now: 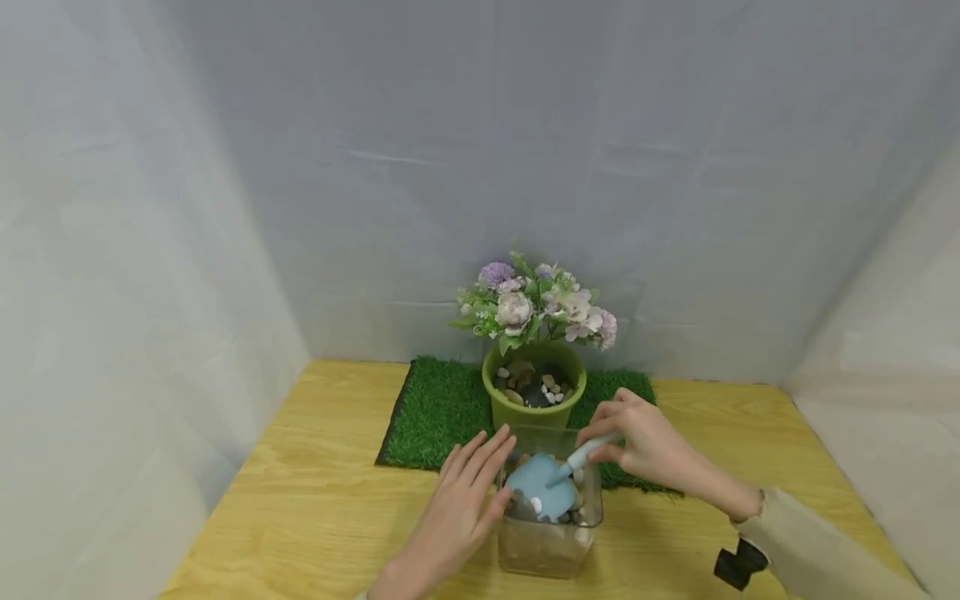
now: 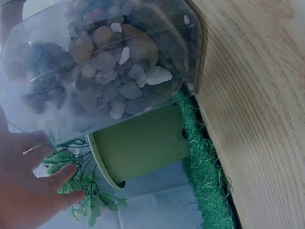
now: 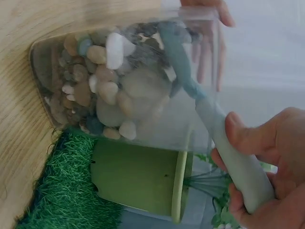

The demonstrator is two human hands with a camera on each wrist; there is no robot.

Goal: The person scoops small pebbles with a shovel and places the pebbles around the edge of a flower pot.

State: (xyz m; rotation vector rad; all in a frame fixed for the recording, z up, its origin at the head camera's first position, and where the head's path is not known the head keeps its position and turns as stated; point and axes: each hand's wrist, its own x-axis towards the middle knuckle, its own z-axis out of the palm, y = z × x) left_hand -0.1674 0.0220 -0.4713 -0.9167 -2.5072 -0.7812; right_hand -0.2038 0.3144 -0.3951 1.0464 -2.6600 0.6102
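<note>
My right hand (image 1: 630, 437) grips the pale handle of a small blue garden trowel (image 1: 542, 487). The trowel's blade lies inside a clear plastic container (image 1: 547, 550), over the stones. Pebbles (image 3: 107, 88) of mixed brown, grey and white fill much of the container, seen through its wall in both wrist views. My left hand (image 1: 468, 500) has its fingers extended along the container's left rim. In the left wrist view its fingers (image 2: 62, 179) spread beside the container's top edge.
Just behind the container, a green flowerpot (image 1: 531, 412) holds artificial flowers (image 1: 536, 308) and some stones. It stands on a green turf mat (image 1: 442, 417) on the wooden table (image 1: 300, 492). Pale cloth (image 1: 480, 167) hangs around the back and sides.
</note>
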